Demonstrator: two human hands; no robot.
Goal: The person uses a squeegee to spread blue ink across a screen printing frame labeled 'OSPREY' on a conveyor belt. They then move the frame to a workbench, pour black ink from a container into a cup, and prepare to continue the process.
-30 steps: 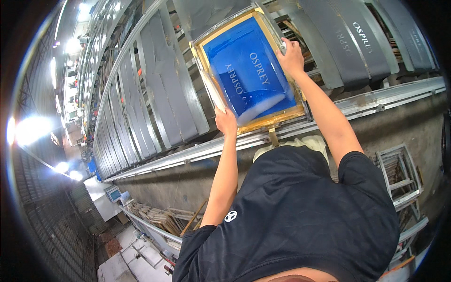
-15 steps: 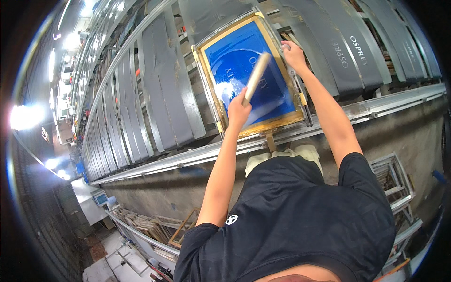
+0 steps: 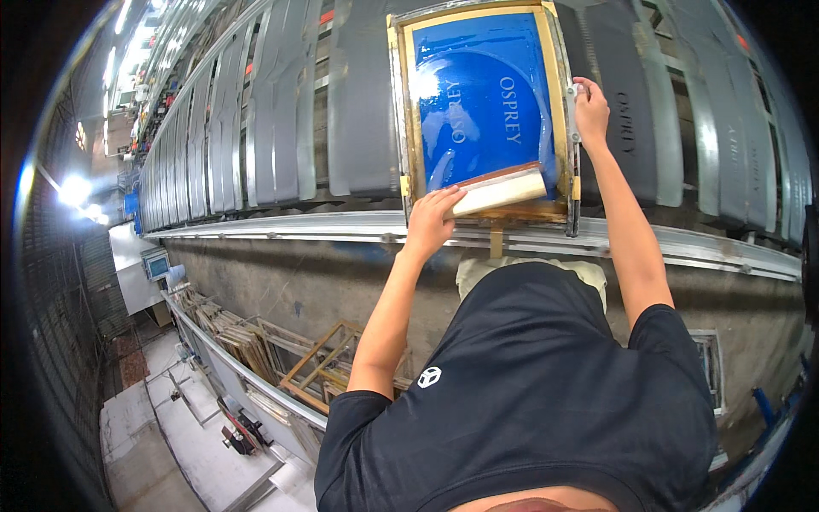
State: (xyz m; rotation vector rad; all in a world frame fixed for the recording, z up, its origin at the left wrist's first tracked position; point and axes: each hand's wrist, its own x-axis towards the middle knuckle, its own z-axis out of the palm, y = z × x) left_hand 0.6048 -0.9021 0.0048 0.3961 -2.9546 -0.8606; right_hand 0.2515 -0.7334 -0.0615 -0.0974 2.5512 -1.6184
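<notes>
- Left hand (image 3: 432, 224) is curled on the left end of the squeegee (image 3: 502, 191), which is at the low end of the blue screen (image 3: 486, 102), upper middle of the view.
- Right hand (image 3: 591, 111) has bent fingers at the right side of the frame (image 3: 399, 111); how tight they hold, I cannot tell.
- The squeegee slants, its right end higher in the view than its left. I cannot tell if its whole edge touches the blue.
- Just one end is held, so I think it could tip. Holding nearer the middle should help both ends press the same.
- The blue looks wet and shiny, so slow, even moves seem best.
- The right hand should stop the frame from sliding.
</notes>
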